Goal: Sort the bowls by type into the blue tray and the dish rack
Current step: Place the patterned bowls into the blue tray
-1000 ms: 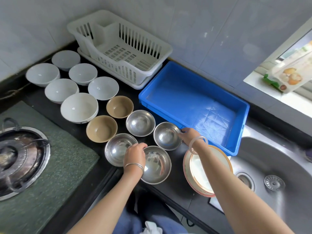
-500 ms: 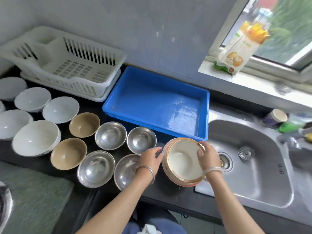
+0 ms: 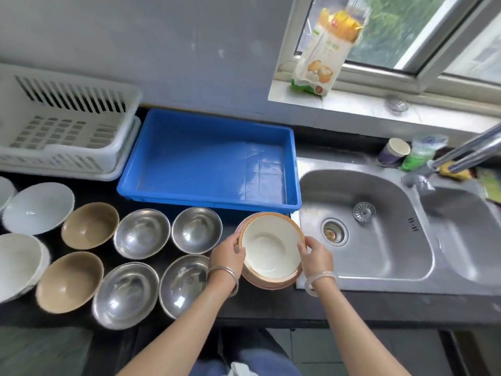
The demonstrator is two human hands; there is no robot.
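Note:
A cream bowl with an orange-brown rim (image 3: 271,246) is tilted above the counter edge, just in front of the blue tray (image 3: 208,161). My left hand (image 3: 227,253) grips its left rim and my right hand (image 3: 315,256) grips its right rim. It seems to be a stack of such bowls. The blue tray holds nothing. The white dish rack (image 3: 62,123) stands to its left, also with nothing in it. Several steel bowls (image 3: 142,233), two tan bowls (image 3: 89,225) and white bowls (image 3: 38,207) sit on the dark counter at left.
A steel double sink (image 3: 379,240) with a tap (image 3: 466,153) lies at right. A cup (image 3: 394,151) and a green bottle (image 3: 420,153) stand behind it. A food packet (image 3: 324,52) leans on the window sill. A green mat (image 3: 40,351) lies lower left.
My head has turned right, so the sink fills more of the view. Both hands left the steel bowls and took hold of the cream bowl, which is now lifted and tilted.

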